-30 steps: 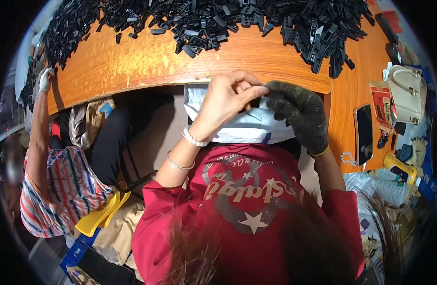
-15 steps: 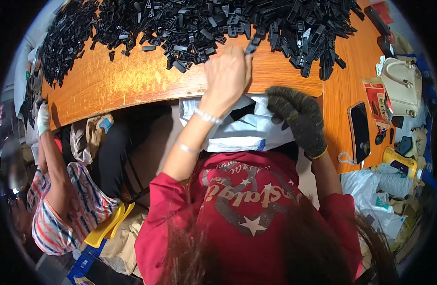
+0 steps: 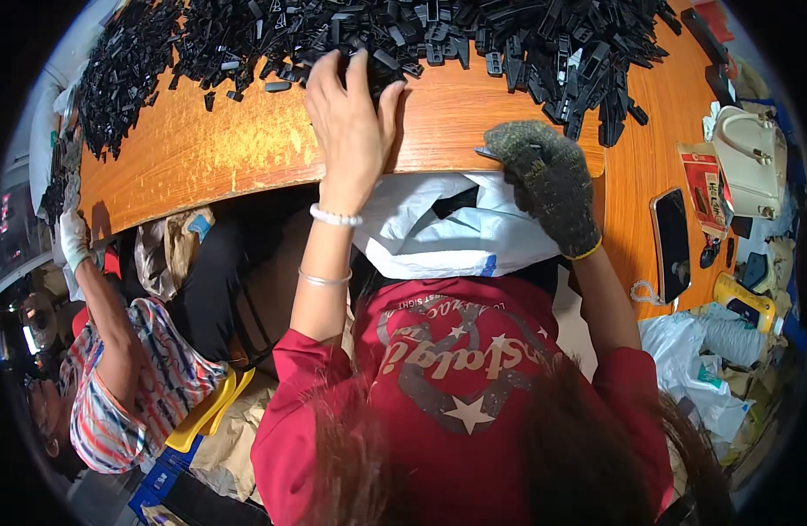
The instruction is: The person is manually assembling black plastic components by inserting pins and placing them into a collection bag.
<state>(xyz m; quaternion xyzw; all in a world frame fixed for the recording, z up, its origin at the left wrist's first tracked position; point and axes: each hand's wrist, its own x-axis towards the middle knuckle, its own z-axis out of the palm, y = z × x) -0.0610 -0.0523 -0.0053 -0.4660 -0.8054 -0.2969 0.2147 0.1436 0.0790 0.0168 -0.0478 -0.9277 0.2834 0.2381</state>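
"Wooden table (image 3: 246, 153) across the upper half of the frame, scuffed pale left of centre. What's nearest?"

"Red shirt (image 3: 460, 355) at bottom centre, then a white sack (image 3: 408, 254) just above, reaching up to the table's near edge."

"And the sides?"

"Phone (image 3: 672, 244) on the wood at right; a co-worker's gloved hand (image 3: 73, 234) at far left, by the table's edge."

"How is the right hand (image 3: 548, 186)?"

"Right of centre, dark-gloved, fingers curled, gripping a small dark piece (image 3: 486, 152) by the table's near edge; most of the piece is hidden."

"Farther up?"

"White handbag (image 3: 745, 171) at right, and the bare left hand (image 3: 349, 130) at upper centre, fingers apart and bent into the near edge of the heap of black parts (image 3: 412, 31). I can't tell whether it grips one."

"Where does that heap lie?"

"All along the top, from upper left to upper right."
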